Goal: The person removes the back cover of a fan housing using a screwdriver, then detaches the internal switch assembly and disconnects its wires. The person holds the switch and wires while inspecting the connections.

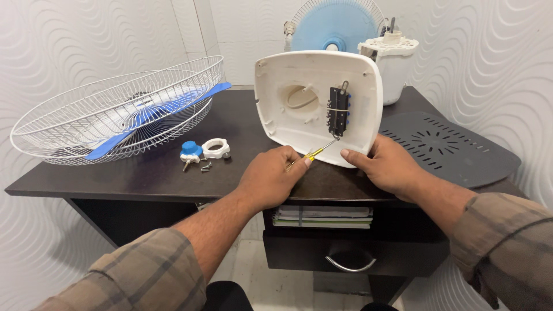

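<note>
The left hand (269, 177) was closed around a small yellow-handled screwdriver (311, 154), its grip tight on the handle, with the thin shaft angled up and to the right. The tip met the lower end of a black switch block (339, 110) mounted on the inside of a white plastic fan housing (288, 124). That housing stood tilted on its lower edge near the front of the dark surface (150, 173), its hollow inner side facing the camera. The right hand (385, 165) rested at the housing's lower right corner, fingers curled against the rim and steadying it; its grip was closed on the housing edge.

To the left on the surface lay a white wire fan guard (86, 115) with a blue fan blade (155, 115) resting inside it. Between the guard and the left hand sat a blue knob (190, 150), a white ring nut (216, 148) just beside it, and a small screw (206, 167) in front of them. Behind the housing stood a second guard with a blue blade (334, 26) and a white motor body (391, 63). A dark grey round grille plate (455, 150) lay at the right edge. Below the surface, a stack of books (322, 216) sat on a shelf above a drawer with 1 metal handle (350, 266).
</note>
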